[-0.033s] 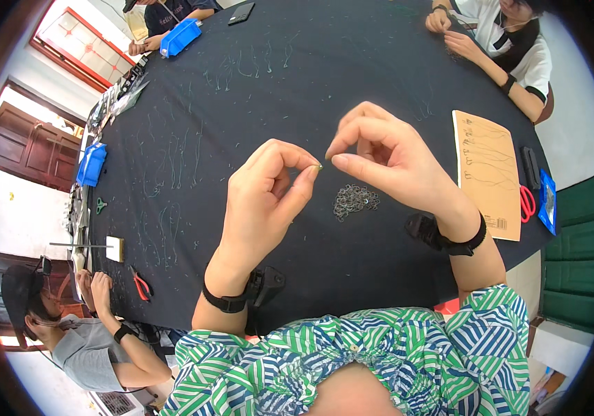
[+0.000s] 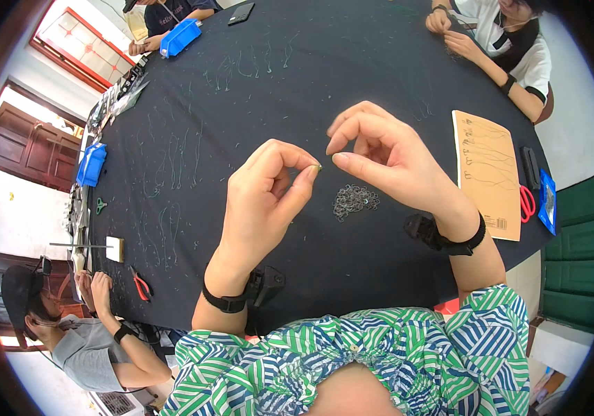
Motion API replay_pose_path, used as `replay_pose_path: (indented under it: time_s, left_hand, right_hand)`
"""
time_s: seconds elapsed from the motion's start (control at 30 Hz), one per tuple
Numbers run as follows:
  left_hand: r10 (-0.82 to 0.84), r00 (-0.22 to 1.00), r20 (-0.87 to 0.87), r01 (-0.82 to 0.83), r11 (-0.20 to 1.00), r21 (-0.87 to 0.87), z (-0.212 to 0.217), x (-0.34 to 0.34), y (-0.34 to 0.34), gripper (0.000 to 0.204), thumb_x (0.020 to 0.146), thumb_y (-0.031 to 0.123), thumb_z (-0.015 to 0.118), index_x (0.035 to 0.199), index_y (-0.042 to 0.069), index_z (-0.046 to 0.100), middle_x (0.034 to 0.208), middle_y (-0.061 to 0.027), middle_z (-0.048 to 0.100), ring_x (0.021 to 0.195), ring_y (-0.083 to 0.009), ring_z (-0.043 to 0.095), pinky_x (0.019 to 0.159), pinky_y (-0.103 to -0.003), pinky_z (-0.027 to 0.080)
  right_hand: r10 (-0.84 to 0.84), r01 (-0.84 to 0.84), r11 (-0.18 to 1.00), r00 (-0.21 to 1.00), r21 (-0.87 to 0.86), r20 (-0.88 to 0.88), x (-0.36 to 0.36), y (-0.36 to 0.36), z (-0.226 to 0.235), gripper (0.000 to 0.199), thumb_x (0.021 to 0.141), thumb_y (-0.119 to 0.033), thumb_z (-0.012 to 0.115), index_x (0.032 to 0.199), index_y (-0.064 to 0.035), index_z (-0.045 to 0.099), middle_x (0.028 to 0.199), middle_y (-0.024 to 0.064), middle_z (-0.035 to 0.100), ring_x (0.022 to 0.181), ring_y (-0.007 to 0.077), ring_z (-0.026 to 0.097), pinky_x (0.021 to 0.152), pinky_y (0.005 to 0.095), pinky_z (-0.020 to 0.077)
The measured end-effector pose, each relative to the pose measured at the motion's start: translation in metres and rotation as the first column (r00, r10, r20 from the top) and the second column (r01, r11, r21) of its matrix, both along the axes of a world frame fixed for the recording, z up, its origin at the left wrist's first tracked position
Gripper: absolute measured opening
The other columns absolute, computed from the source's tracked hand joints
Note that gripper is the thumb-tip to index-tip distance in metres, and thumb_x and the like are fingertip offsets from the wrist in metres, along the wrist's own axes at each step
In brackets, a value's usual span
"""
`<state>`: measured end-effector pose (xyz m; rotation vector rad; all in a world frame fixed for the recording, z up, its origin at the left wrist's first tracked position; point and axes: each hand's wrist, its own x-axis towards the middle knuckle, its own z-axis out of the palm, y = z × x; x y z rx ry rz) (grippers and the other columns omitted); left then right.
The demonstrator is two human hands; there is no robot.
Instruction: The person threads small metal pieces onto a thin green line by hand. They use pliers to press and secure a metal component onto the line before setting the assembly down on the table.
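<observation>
My left hand point(image 2: 269, 191) is raised over the dark cloth, thumb and forefinger pinched together. A tiny greenish piece point(image 2: 320, 167) shows at those fingertips, too small to name. Just to the right, my right hand point(image 2: 394, 149) is curled, with thumb and forefinger tips brought close together. Whatever it may hold is too fine to make out. A small gap parts the two hands. Below the right hand lies a tangled pile of small dark wire loops point(image 2: 356, 201) on the cloth.
Dark cloth point(image 2: 325, 270) covers the table, strewn with fine threads. On the right lie a brown cardboard sheet point(image 2: 484, 208), red-handled scissors point(image 2: 527, 203) and a blue packet point(image 2: 547, 201). At left are red-handled pliers point(image 2: 140, 284) and a blue bin point(image 2: 92, 165). Several people work around the table.
My right hand's fingers have shifted very slightly. The left hand keeps its pinch in the same place.
</observation>
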<state>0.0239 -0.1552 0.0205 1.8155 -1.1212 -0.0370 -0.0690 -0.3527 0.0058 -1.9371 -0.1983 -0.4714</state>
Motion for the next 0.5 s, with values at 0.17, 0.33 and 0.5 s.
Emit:
replay_pose_path:
  time_s: [0.17,0.33,0.5]
  left_hand:
    - [0.003,1.000,-0.010,-0.003,1.000,-0.005,-0.002,0.002,0.001,0.002,0.090,0.001,0.068,0.091,0.002,0.066,0.085,0.0028,0.061,0.061,0.0003,0.039,0.052,-0.017,0.031]
    - [0.014,1.000,0.003,-0.014,1.000,0.004,0.000,0.002,0.001,0.003,0.090,0.001,0.068,0.091,0.002,0.066,0.085,0.0027,0.061,0.061,0.0002,0.039,0.053,-0.017,0.030]
    - [0.005,0.999,-0.033,-0.006,1.000,-0.028,0.000,0.000,0.001,0.004,0.088,0.000,0.069,0.090,0.002,0.066,0.085,0.0023,0.062,0.060,0.0003,0.038,0.053,-0.017,0.030]
  right_hand:
    - [0.295,-0.183,0.892,0.928,0.413,-0.227,0.001,0.006,0.008,0.023,0.096,-0.016,0.062,0.112,0.0004,0.057,0.113,0.0124,0.063,0.076,0.0121,0.068,0.063,0.0214,0.0520]
    - [0.388,-0.204,0.818,0.887,0.538,-0.252,0.007,-0.002,-0.003,0.021,0.099,-0.019,0.061,0.106,0.0002,0.059,0.093,0.0063,0.066,0.076,0.0101,0.064,0.063,0.0216,0.0502]
    - [0.339,-0.208,0.837,0.923,0.506,-0.183,0.013,0.001,-0.014,0.018,0.098,-0.022,0.063,0.097,-0.0033,0.061,0.080,-0.0018,0.059,0.070,0.0056,0.052,0.064,0.0221,0.0457]
